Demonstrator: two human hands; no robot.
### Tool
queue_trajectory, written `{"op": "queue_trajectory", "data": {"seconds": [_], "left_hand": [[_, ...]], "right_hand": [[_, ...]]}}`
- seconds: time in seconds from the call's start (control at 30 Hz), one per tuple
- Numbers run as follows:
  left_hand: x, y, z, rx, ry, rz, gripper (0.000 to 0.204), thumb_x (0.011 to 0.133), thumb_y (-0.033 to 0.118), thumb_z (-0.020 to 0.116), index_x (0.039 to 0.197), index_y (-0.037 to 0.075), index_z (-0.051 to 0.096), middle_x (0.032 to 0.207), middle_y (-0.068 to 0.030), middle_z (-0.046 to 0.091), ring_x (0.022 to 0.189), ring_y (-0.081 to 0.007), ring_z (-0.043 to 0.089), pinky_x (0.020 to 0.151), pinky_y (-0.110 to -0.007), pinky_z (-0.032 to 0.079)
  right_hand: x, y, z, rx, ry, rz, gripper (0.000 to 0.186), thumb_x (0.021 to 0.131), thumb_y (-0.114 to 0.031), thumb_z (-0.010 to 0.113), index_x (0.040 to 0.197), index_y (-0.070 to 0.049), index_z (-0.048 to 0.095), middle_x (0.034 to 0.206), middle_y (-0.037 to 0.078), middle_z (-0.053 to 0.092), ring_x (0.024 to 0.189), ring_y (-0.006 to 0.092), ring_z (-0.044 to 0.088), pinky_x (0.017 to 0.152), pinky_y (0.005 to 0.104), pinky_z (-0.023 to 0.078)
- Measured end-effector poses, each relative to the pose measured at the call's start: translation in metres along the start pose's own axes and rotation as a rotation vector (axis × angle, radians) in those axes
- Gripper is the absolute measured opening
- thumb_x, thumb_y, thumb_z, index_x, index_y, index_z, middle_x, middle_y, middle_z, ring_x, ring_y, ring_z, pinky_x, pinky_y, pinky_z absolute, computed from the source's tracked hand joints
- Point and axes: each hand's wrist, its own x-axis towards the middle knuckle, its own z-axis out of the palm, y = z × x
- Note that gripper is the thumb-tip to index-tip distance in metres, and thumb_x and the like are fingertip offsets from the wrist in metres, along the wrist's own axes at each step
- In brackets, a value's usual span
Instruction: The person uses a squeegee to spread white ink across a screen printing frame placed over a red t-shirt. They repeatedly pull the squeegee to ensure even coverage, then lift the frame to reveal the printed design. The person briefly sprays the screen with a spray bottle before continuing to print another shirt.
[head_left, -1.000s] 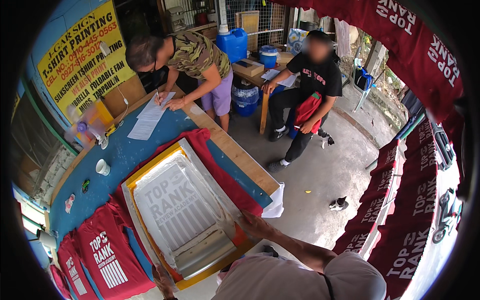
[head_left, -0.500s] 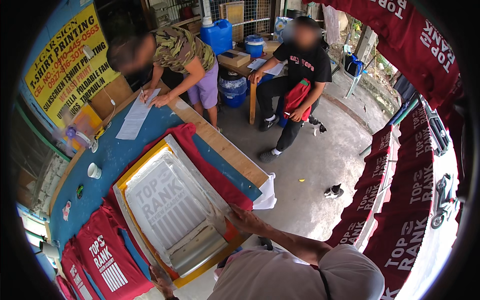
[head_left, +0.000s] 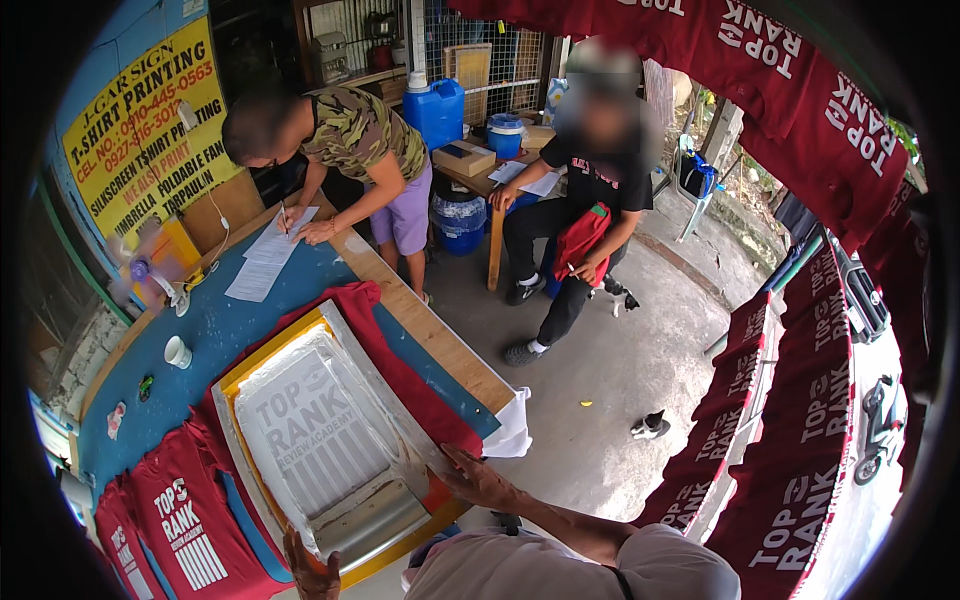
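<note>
The right hand (head_left: 478, 478) lies flat with its fingers spread on the near right corner of the yellow-framed silk screen with a pale mesh (head_left: 320, 440), pressing the frame rather than gripping it. The left hand (head_left: 312, 572) shows only at the lower edge of the screen, fingers curled against the frame's near rim; whether it clamps the frame I cannot tell. The screen rests tilted across a dark red shirt (head_left: 400, 370) spread on the blue-topped wooden table (head_left: 210, 330), and the shirt's sleeve hangs past the table's right edge.

Right of the table the bare concrete floor (head_left: 610, 400) gives open room, out to a row of hanging dark red shirts with white print (head_left: 790, 440). Printed red shirts (head_left: 180, 510) lie at the table's near left end, just beside the screen.

On the far wall a rectangular yellow sign with dark lettering (head_left: 140, 130) hangs at a slant. A small white cup (head_left: 177, 351) stands left of the screen, and white paper sheets (head_left: 265, 255) lie at the far end under another person's hands. A blue plastic jerrycan (head_left: 437, 108) stands behind that person, and a white cloth (head_left: 512, 430) droops from the table's right edge.

Since the earlier frames the view has shifted slightly; the right hand stays on the same corner.
</note>
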Motion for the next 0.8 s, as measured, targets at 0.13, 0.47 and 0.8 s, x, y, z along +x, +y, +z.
{"op": "queue_trajectory", "data": {"seconds": [0.13,0.47,0.8], "left_hand": [[0.013,0.052,0.012,0.173,-0.33,0.251,0.086,0.099,0.033,0.085,0.168,0.003,0.042,0.161,-0.0238,0.054,0.151,-0.0399,0.05,0.124,-0.051,0.045],[0.053,0.062,0.034,0.134,-0.479,0.431,0.077,0.077,0.009,0.078,0.149,0.001,0.052,0.141,-0.0242,0.056,0.134,-0.0467,0.057,0.114,-0.055,0.049],[0.098,0.069,0.032,0.085,-0.226,0.278,0.06,0.077,0.0,0.07,0.135,0.013,0.073,0.117,-0.0145,0.072,0.104,-0.0405,0.072,0.095,-0.053,0.06]], "right_hand": [[-0.006,-0.028,-0.016,-0.126,-0.146,0.189,0.098,0.102,-0.03,0.082,0.176,-0.005,0.022,0.167,0.03,0.046,0.152,0.049,0.049,0.119,0.0522,0.05],[-0.003,-0.039,-0.024,-0.063,-0.386,0.106,0.122,0.098,-0.031,0.087,0.178,-0.008,-0.002,0.161,0.037,0.051,0.142,0.05,0.06,0.12,0.0527,0.047],[-0.001,-0.032,-0.021,-0.05,-0.427,0.151,0.135,0.095,-0.038,0.09,0.177,-0.009,-0.012,0.151,0.04,0.058,0.138,0.0479,0.063,0.119,0.0519,0.048]]}}
